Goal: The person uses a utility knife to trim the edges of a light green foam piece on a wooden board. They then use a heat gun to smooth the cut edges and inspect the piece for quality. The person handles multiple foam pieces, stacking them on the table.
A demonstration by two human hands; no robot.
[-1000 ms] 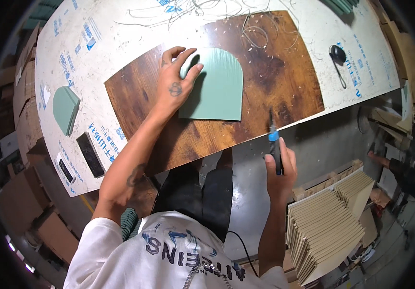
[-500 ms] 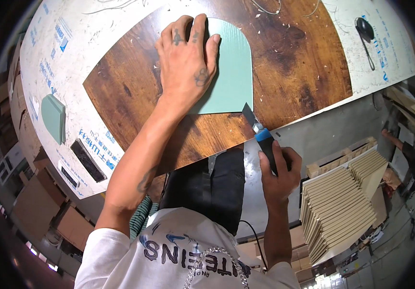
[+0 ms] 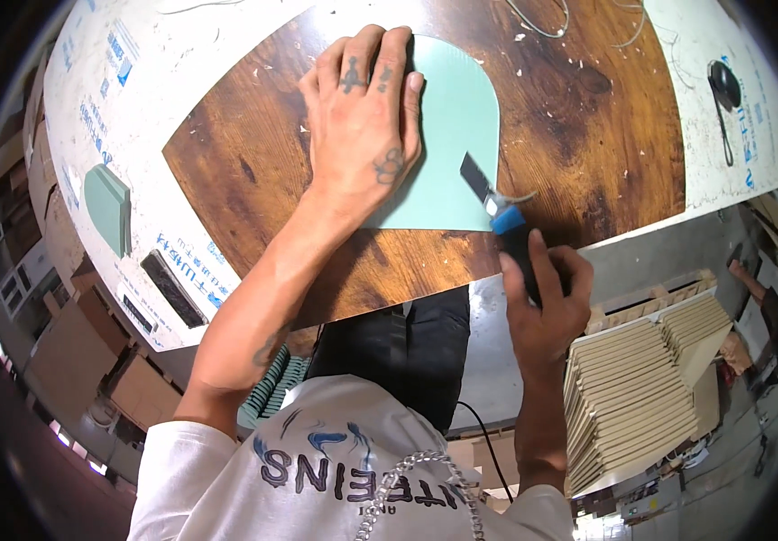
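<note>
My left hand (image 3: 362, 126) lies on a pale green arch-shaped panel (image 3: 452, 99), fingers extended toward its rounded far end and the thumb a little apart. Below the wrist, the panel's straight near edge shows on the brown wood-grain board (image 3: 587, 135). In my right hand (image 3: 549, 302) is a utility knife (image 3: 510, 222) with a black handle, a blue collar and a dark flat blade. Its blade points up and left over the panel's near right corner; contact cannot be made out. A thin curled shaving (image 3: 524, 197) is beside the blade.
Several green panels (image 3: 107, 207) lie stacked on the white tabletop at left, near a dark block (image 3: 172, 288). A black corded object (image 3: 724, 86) is at the far right. Beige boards (image 3: 637, 388) stand at lower right, and another person's arm (image 3: 750, 279) shows beyond.
The knife blade has moved from beside the near right corner to over the panel, with a curled shaving now beside it. My left hand stays on the panel; the whole view has shifted slightly.
</note>
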